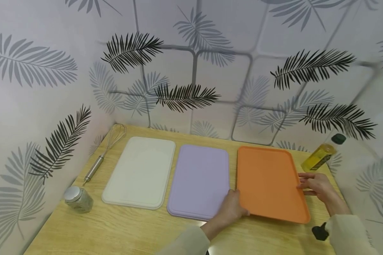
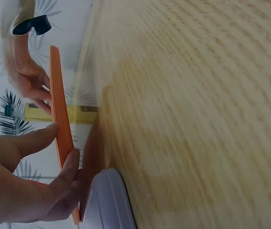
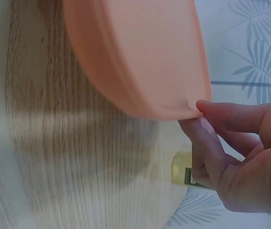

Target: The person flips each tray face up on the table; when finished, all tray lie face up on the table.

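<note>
Both hands hold an orange tray (image 1: 268, 182) with a raised rim, at the right of the table in the head view. My left hand (image 1: 231, 209) grips its near left corner, thumb over the rim and fingers beneath, as the left wrist view shows. At the tray's right edge, my right hand (image 1: 319, 186) pinches the rim between thumb and fingers. The tray (image 2: 63, 119) is raised off the wood in the left wrist view. Just left of it lies a purple tray (image 1: 199, 180), its corner close below my left fingers. A white tray (image 1: 140, 171) lies farther left.
A bottle of yellow oil (image 1: 320, 156) with a dark cap stands behind my right hand near the wall. At the left edge are a whisk (image 1: 103, 156) and a glass jar (image 1: 79, 200) with a silver lid. Leaf-patterned walls (image 1: 210, 117) border the wooden table (image 1: 115, 230).
</note>
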A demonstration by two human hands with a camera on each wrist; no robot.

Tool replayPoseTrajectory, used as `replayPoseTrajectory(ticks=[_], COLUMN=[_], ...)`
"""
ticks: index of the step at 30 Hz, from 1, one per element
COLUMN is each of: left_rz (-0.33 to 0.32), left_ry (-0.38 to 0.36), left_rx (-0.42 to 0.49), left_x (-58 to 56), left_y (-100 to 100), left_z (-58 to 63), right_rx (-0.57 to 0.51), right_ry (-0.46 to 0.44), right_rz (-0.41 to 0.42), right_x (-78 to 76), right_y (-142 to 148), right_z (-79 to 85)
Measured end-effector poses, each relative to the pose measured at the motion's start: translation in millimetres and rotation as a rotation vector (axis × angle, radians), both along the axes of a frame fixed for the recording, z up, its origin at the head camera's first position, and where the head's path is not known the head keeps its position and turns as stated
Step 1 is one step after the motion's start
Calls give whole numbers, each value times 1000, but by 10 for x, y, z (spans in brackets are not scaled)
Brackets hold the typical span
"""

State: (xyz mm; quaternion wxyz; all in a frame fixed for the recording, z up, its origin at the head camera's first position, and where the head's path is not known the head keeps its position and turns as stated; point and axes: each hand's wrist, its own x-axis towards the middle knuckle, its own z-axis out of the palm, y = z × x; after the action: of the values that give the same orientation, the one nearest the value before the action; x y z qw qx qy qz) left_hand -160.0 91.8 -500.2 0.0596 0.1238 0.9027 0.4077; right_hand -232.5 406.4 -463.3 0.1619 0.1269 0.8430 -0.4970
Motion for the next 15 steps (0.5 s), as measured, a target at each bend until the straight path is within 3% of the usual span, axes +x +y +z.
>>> replayPoseTrajectory(ticks=[7, 15], left_rz=[21, -10], left_ry=[20, 118], left_rx=[-139, -222], left_x=[20, 108], left_y=[152, 206], left_z=[-43, -125], right_rx=[6, 85], right_ry=[7, 50], right_rz=[-1, 17], right_x=[-27, 6], right_y=[63, 49], right_z=[-107, -232])
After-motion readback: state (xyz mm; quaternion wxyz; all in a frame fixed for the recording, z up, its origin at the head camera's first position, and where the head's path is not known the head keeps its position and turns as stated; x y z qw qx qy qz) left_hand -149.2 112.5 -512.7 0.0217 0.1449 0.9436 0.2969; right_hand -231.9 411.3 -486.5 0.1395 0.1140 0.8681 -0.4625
